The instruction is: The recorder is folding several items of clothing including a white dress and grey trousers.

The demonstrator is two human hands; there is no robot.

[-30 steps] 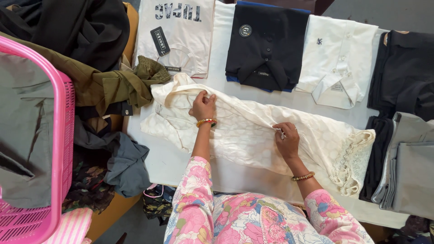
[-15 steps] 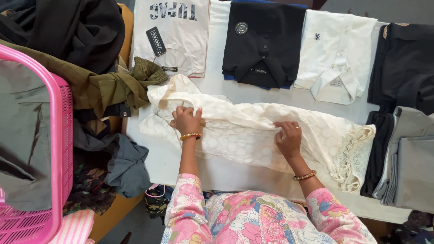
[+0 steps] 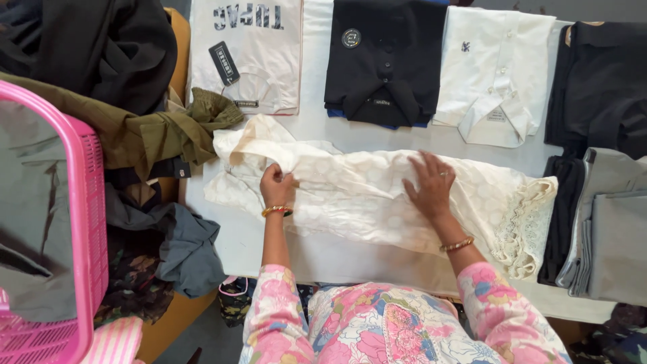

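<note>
Across the middle of the frame, on the white table (image 3: 317, 135), lies the cream lace-trimmed garment (image 3: 364, 202) you are folding, spread sideways with its lace hem toward the right. By the look of it, you are at the stage of folding and smoothing the body, with one long edge already turned over. Your left hand (image 3: 277, 187), left of centre, is closed in a pinch on a fold of the cream fabric near the sleeve end. Your right hand (image 3: 429, 185), right of centre, lies open and flat, fingers spread, pressing the cloth down and gripping nothing. The next move likely calls for keeping that palm firm while the pinched fold is drawn over evenly, so the thin fabric does not bunch. Along the upper edge sit a folded white printed T-shirt (image 3: 253, 50), a black polo shirt (image 3: 384, 61) and a white polo shirt (image 3: 495, 71). At the far left stands a pink laundry basket (image 3: 84, 222).
</note>
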